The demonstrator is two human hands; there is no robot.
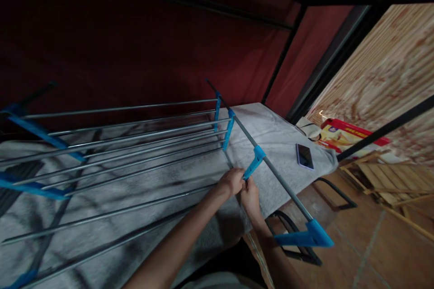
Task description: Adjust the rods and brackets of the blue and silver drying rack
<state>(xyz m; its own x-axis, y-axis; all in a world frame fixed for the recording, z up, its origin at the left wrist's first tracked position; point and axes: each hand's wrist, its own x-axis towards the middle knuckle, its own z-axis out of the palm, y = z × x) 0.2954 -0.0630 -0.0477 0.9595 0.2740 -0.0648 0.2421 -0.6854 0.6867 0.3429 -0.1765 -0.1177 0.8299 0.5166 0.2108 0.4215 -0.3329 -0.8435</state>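
A rack of thin metal rods and blue plastic brackets, like a clothes drying rack (135, 139), lies across a grey cloth-covered surface (278, 131). My left hand (233, 181) is closed around the right end of a metal rod (135, 209), where it meets a blue bracket (254, 162). Right beside it, my right hand (250, 195) pinches the lower end of that same bracket. The bracket's top is fitted on a long grey side tube (281, 179). My fingers hide the joint between rod and bracket.
A phone (305, 156) lies on the cloth to the right. Another blue bracket (308, 236) sticks out near my right forearm. Dark chair frames (335, 192), a wooden slatted piece (389, 180) and a red-yellow box (346, 135) stand beyond. A dark red wall (152, 49) rises behind.
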